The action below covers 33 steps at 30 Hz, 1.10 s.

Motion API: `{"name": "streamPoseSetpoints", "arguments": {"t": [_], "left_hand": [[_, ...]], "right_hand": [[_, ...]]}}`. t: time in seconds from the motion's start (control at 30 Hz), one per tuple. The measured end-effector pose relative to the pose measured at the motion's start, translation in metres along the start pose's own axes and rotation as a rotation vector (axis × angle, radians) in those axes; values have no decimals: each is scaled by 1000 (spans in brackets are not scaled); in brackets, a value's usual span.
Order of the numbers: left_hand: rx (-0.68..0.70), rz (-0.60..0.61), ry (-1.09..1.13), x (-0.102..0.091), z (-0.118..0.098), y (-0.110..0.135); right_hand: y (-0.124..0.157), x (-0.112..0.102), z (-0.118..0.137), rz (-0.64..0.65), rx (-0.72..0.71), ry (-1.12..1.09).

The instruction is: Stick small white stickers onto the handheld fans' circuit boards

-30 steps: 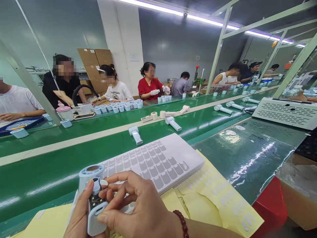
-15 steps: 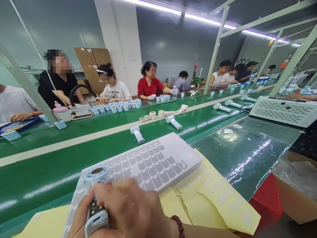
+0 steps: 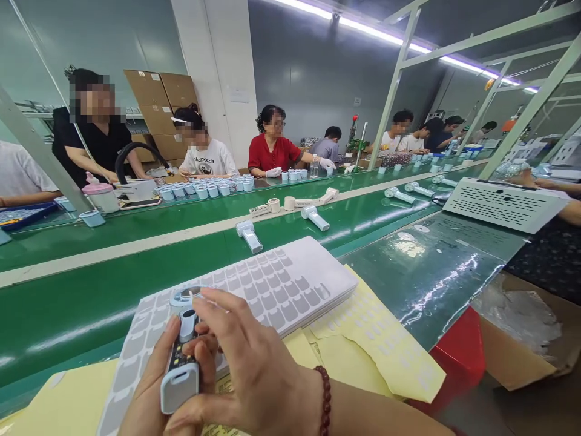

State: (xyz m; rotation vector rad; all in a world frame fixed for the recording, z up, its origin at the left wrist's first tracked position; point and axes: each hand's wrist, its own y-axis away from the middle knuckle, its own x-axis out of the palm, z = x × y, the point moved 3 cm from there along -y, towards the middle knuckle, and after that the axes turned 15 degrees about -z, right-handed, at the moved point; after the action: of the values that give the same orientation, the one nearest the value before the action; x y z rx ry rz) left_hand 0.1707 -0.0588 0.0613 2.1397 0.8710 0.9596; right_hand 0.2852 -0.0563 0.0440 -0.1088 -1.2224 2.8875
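Observation:
My left hand (image 3: 147, 393) grips a small pale-blue handheld device (image 3: 180, 357) with an open front that shows a dark circuit board. My right hand (image 3: 245, 369), with a bead bracelet on the wrist, reaches over the device, its index fingertip pressed near the round head and its thumb against the device's side. What lies under the fingertip is hidden. Just behind the hands lies a stack of white sticker sheets (image 3: 272, 284) with grey oval stickers.
Yellow backing sheets (image 3: 381, 351) lie under and right of the stack. Similar devices (image 3: 249, 235) ride the green conveyor belt (image 3: 91, 303). Several people sit across the belt behind rows of blue cups (image 3: 204, 191). A white vented box (image 3: 503, 206) and a cardboard box (image 3: 521, 339) stand at right.
My right hand lifted off the device's body and its index finger now presses near the head. The view shifted slightly, and the device sits a little lower and more tilted.

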Motion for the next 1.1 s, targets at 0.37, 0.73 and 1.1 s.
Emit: {"name": "streamPoseSetpoints", "arguments": {"t": [0.37, 0.73, 1.1], "left_hand": [[37, 94, -37, 6, 15, -5], [166, 119, -151, 10, 3, -8], [244, 100, -363, 11, 8, -11]], "right_hand": [[51, -44, 2, 147, 671, 50], [76, -42, -8, 320, 256, 346], [45, -53, 6, 263, 863, -168]]}}
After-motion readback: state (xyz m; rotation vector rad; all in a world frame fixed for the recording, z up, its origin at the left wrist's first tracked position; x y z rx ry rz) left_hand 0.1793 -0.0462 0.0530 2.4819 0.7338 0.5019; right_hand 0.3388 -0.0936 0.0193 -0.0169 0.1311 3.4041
